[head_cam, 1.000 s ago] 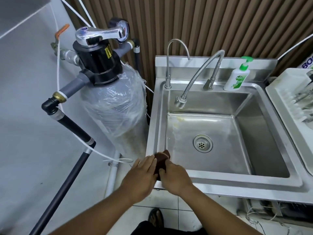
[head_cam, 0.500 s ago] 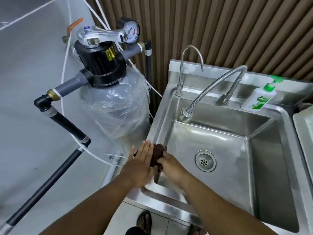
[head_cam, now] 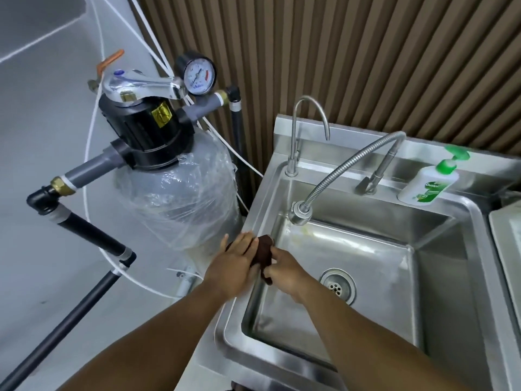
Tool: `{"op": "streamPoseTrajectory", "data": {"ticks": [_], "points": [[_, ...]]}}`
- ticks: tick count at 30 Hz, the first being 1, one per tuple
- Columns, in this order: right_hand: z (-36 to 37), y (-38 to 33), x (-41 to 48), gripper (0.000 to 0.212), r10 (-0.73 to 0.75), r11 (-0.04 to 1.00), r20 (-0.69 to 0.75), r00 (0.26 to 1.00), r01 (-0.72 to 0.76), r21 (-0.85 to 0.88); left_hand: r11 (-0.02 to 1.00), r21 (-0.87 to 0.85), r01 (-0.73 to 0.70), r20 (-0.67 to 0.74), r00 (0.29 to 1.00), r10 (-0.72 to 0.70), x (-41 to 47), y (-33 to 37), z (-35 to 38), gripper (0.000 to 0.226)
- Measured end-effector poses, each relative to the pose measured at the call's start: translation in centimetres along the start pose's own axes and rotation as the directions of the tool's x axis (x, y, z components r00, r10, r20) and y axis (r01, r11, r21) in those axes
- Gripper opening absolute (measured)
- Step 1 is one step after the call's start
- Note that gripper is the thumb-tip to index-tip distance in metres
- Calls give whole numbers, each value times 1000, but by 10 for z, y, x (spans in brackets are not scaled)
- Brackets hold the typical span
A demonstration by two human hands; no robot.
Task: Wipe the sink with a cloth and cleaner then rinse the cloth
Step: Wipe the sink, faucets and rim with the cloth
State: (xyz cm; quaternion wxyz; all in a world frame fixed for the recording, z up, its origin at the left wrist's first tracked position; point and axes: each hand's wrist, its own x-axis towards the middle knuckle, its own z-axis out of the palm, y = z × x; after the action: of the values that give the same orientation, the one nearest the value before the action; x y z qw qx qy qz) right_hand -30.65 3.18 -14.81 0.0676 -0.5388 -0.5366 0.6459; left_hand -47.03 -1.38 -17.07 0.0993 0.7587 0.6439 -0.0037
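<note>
both hands meet at the left rim of the steel sink. the right hand has its grip closed around the dark brown cloth; the left hand lies flat against it, fingers straight.

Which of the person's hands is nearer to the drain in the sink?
The right hand: it is over the basin, just left of the drain. The left hand is farther left, above the sink's left rim.
</note>
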Motion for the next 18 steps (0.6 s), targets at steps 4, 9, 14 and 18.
{"op": "streamPoseTrajectory", "data": {"ticks": [4, 9, 14, 18], "points": [[9, 0, -7, 48, -50, 997, -107, 993, 44, -57, 996, -64, -68, -166, 985, 56, 4, -5, -2, 38], [3, -8, -38, 26, -299, 945, -344, 890, 226, -236, 864, -504, 3, 8, 1000, 1, 3, 10, -51, 26], [-38, -11, -76, 15, -292, 940, -347, 891, 200, -277, 603, -784, 148, 229, 972, 58, 14, 42, -95, 35], [-66, -6, -105, 24, -162, 987, -381, 910, 149, -62, 218, -920, 326, 355, 929, 107, 22, 74, -110, 26]]}}
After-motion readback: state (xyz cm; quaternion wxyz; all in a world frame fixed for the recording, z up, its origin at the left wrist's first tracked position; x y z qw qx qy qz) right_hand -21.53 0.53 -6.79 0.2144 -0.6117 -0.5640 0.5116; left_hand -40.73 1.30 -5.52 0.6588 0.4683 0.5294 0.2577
